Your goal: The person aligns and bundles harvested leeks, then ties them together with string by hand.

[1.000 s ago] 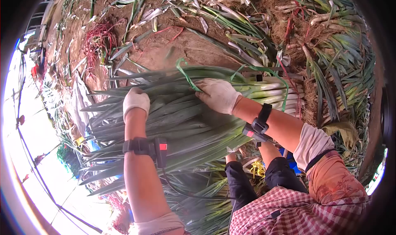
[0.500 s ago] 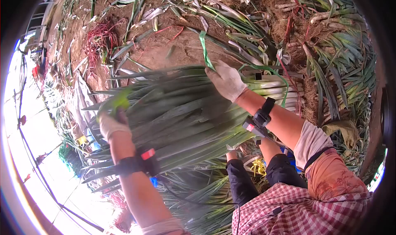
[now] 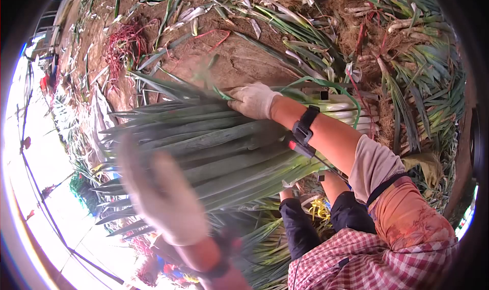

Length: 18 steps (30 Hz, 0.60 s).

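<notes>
A big bundle of leeks (image 3: 219, 152) lies across the middle, with white stems at the right and dark green leaves spread to the left. Over its upper edge, my gloved right hand (image 3: 252, 100) pinches a green tie strip (image 3: 221, 94). Another length of that strip (image 3: 326, 81) loops around the stems. My gloved left hand (image 3: 165, 195) is above the leaf ends, smeared by motion. Its fingers look stretched out with the thumb apart, and I see nothing in it.
Red ties (image 3: 125, 48) lie tangled on the soil at upper left. More leeks with roots (image 3: 407, 27) are piled at upper right. Yellow ties (image 3: 320, 208) rest near my knees, and loose leaves (image 3: 285, 20) litter the ground.
My right hand has moved left along the bundle with the green strip. My left hand has come down and nearer; the bright yellow-green thing at its fingers no longer shows.
</notes>
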Motion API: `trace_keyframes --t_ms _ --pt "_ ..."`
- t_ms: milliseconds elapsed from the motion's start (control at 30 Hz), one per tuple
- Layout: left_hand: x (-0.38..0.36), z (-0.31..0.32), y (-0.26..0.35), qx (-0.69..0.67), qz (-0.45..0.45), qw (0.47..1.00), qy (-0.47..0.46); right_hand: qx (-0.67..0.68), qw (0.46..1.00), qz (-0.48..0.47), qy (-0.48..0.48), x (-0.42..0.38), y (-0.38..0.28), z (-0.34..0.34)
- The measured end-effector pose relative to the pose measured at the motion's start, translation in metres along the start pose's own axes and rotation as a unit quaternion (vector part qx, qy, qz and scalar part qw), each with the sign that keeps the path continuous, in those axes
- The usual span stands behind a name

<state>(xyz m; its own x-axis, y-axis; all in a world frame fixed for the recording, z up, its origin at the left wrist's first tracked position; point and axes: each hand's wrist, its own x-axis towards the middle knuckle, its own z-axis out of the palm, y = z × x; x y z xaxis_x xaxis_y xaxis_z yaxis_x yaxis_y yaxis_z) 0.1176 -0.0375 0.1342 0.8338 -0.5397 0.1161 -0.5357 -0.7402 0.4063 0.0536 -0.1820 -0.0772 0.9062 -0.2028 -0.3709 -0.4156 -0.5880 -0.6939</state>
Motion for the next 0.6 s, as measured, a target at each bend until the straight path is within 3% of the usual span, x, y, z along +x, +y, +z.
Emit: trace_keyframes --t_ms 33,100,200,267,333,400,433,500,533,600 --pt "-0.005 0.01 0.004 0.0 0.001 1.0 0.001 -0.005 1.0 -0.016 -0.016 0.002 0.0 -0.001" --pt "-0.01 0.042 0.0 0.131 0.182 0.971 -0.085 -0.013 0.999 -0.037 -0.012 0.002 -0.003 -0.004" --pt "0.016 0.095 -0.041 0.264 0.216 0.93 -0.135 -0.013 0.998 -0.046 -0.032 0.01 -0.006 -0.004" --pt "0.035 0.116 -0.053 0.28 0.197 0.924 -0.171 0.039 0.996 0.021 -0.082 0.004 -0.017 -0.022" --pt "0.041 0.13 -0.061 0.295 0.176 0.916 -0.209 0.029 0.996 0.002 -0.084 0.012 -0.011 -0.013" --pt "0.048 0.133 -0.065 0.325 0.079 0.898 -0.286 0.04 0.997 -0.049 -0.046 0.02 -0.005 -0.005" --pt "0.048 0.132 -0.067 0.326 0.077 0.898 -0.284 0.04 0.997 -0.052 -0.047 0.02 0.0 -0.002" --pt "0.047 0.133 -0.067 0.32 -0.013 0.886 -0.336 0.089 0.994 -0.021 -0.056 0.01 -0.007 -0.014" --pt "0.046 0.135 -0.069 0.321 -0.009 0.885 -0.336 0.157 0.985 0.046 -0.061 0.003 -0.013 -0.023" --pt "0.047 0.14 -0.073 0.322 0.0 0.885 -0.336 0.194 0.981 0.019 -0.023 0.009 -0.001 -0.008"
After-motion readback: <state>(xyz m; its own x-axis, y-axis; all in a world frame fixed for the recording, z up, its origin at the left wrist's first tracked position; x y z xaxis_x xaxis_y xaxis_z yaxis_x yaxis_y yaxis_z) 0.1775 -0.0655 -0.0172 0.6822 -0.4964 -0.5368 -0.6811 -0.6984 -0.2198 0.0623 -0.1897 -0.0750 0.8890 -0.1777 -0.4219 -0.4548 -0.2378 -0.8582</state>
